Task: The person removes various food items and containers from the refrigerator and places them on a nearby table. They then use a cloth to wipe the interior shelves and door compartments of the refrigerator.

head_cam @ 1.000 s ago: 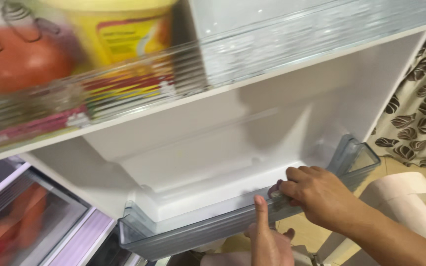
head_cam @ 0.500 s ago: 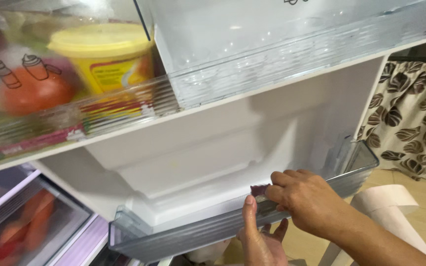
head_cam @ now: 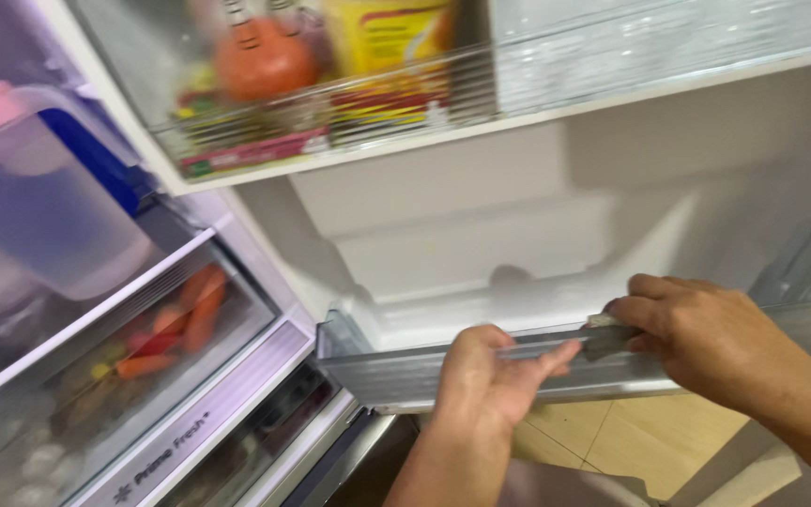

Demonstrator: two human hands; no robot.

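The left hand (head_cam: 495, 380) curls its grip over the front rim of the clear door bin (head_cam: 396, 371), fingers pressed on the rim's top edge. The right hand (head_cam: 706, 343) pinches a small grey cloth (head_cam: 607, 333) against the same rim, just beside the left fingertips. The bin sits at the lower edge of the open fridge door (head_cam: 537, 216). Above it, an upper door shelf (head_cam: 330, 122) carries a yellow tub (head_cam: 391, 38). To the left, a crisper drawer (head_cam: 143, 347) holds carrots (head_cam: 194, 305).
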